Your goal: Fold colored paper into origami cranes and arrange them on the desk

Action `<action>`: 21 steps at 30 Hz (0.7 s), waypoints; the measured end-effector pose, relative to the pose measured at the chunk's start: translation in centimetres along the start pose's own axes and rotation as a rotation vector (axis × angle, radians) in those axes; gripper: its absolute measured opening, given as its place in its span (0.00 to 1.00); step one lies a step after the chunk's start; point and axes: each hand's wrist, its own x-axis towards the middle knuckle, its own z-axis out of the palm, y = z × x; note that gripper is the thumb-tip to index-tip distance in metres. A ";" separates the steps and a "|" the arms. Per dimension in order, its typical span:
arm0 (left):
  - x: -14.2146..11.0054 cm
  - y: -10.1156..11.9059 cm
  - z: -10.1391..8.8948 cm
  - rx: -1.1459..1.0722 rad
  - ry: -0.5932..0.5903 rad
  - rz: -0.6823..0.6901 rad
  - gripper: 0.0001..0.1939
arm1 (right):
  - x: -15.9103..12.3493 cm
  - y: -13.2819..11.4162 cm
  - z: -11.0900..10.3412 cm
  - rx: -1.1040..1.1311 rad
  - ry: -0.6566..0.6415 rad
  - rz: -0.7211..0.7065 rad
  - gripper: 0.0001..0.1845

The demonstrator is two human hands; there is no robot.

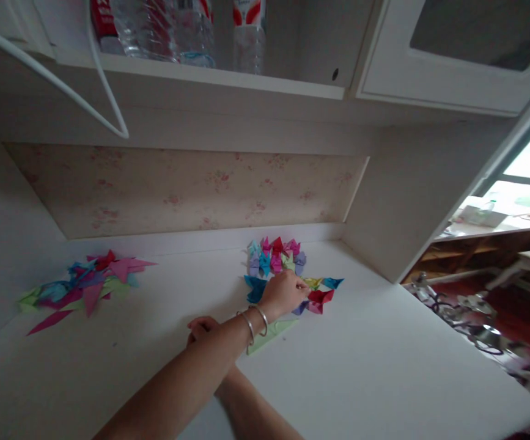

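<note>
My left arm, with silvery bracelets, crosses over my right one. My left hand (285,292) reaches among small folded-paper figures, its fingers pinched together; what is in the pinch is hidden. Around it lie a blue figure (256,288), a yellow one (313,283), a red one (321,297) and a pink one (315,307). Behind it, several more figures, such as a magenta one (276,263), stand close together. My right hand (203,327) is low over the white surface, fingers curled, partly hidden by my left forearm. A flat light-green paper piece (271,335) lies beside my left wrist.
A loose heap of coloured folded paper (85,284) lies at the left of the white tabletop (360,366). Above, an open shelf (228,77) holds plastic bottles (249,46), and a white cable (104,119) hangs in front. A side panel (411,201) stands at the right.
</note>
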 end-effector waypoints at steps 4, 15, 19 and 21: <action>3.8 1.3 3.4 0.056 -0.029 -0.065 0.14 | 0.6 0.2 0.0 -0.085 -0.003 -0.010 0.24; 6.5 1.1 6.9 0.157 -0.051 -0.092 0.15 | 1.2 1.3 0.9 -0.266 0.108 0.092 0.16; 6.4 1.1 7.0 0.167 -0.061 -0.086 0.16 | 1.1 1.1 0.9 -0.275 0.109 0.108 0.14; 6.3 1.2 6.7 0.166 -0.065 -0.080 0.15 | 1.0 0.9 0.7 -0.296 0.089 0.097 0.14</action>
